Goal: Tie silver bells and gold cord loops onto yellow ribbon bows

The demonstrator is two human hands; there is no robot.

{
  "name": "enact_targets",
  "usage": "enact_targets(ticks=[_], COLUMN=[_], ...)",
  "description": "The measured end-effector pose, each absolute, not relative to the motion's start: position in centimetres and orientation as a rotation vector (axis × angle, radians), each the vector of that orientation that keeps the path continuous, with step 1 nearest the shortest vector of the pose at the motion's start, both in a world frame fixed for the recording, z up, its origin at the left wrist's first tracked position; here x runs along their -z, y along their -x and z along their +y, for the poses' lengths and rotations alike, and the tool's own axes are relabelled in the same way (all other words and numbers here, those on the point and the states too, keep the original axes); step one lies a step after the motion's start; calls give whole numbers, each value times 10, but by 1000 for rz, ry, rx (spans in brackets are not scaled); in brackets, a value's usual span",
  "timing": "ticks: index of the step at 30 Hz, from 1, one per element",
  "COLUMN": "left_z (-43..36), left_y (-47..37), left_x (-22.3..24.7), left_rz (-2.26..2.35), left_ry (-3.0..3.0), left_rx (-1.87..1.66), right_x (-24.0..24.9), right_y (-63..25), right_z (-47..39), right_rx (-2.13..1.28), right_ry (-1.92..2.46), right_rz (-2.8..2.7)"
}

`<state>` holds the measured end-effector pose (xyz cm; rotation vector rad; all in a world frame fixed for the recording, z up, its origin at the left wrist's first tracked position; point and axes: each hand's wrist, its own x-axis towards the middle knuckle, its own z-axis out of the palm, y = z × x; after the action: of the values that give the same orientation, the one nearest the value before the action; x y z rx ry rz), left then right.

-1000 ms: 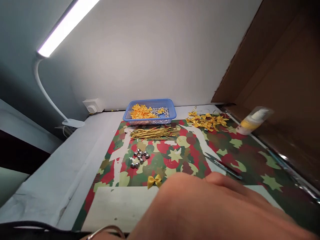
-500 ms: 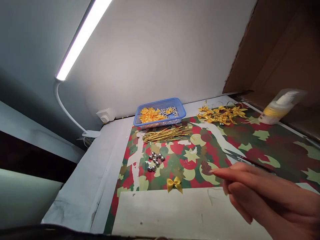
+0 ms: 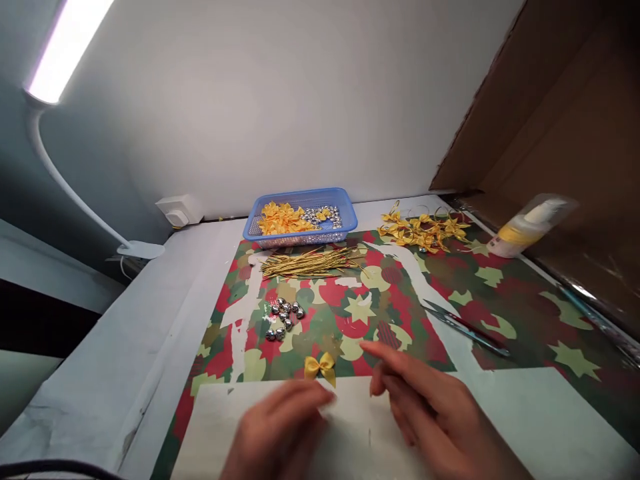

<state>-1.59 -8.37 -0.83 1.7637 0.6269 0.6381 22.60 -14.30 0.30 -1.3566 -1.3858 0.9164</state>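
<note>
A yellow ribbon bow (image 3: 320,367) lies at the back edge of the white sheet (image 3: 210,420). Just in front of it is my left hand (image 3: 280,430), smeared by motion, so whether its fingers grip anything cannot be told. Over the sheet, right of the bow, my right hand (image 3: 430,413) has its index finger stretched out and its fingers apart; nothing shows in it. Silver jingle bells (image 3: 284,319) sit in a small group behind the bow. Farther back lies a bundle of gold twist ties (image 3: 313,263).
A blue basket (image 3: 300,239) at the back holds yellow bows and silver bells. Finished-looking bows with gold wires (image 3: 425,230) are piled to its right. Scissors (image 3: 465,328) lie right of centre, a pump bottle (image 3: 525,230) stands by the cardboard wall, and a lamp (image 3: 75,47) leans in at left.
My left hand has come into view from below, close to the bow. My right hand has moved left, uncovering the scissors. The view has shifted to the right.
</note>
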Motion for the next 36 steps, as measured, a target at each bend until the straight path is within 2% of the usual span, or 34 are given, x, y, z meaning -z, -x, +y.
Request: enact_targets(ticks=[3, 5, 8, 13, 20, 25, 36], left_z=[-75, -70, -63, -60, -69, -66, -66], left_y=[9, 0, -12, -13, -21, -35, -41], left_x=[9, 9, 11, 8, -11, -19, -20], left_rz=[1284, 1398, 1334, 1211, 953, 774, 833], left_ry=[-1789, -1811, -1934, -1963, -1432, -1126, -716], left_rx=[-989, -986, -835, -729, -672, -706, -785], right_x=[5, 6, 6, 5, -11, -17, -1], right_y=[-215, -211, -211, -220, -218, -212, -230], right_z=[-141, -137, -134, -132, -123, -120, -123], right_rx=[-1010, -1045, -1043, -846, -668, -800, -625], right_ry=[1356, 1372, 1379, 1336, 1266, 1332, 1289], right_rz=[-1283, -1283, -1418, -1571, -1533, -1443, -1418])
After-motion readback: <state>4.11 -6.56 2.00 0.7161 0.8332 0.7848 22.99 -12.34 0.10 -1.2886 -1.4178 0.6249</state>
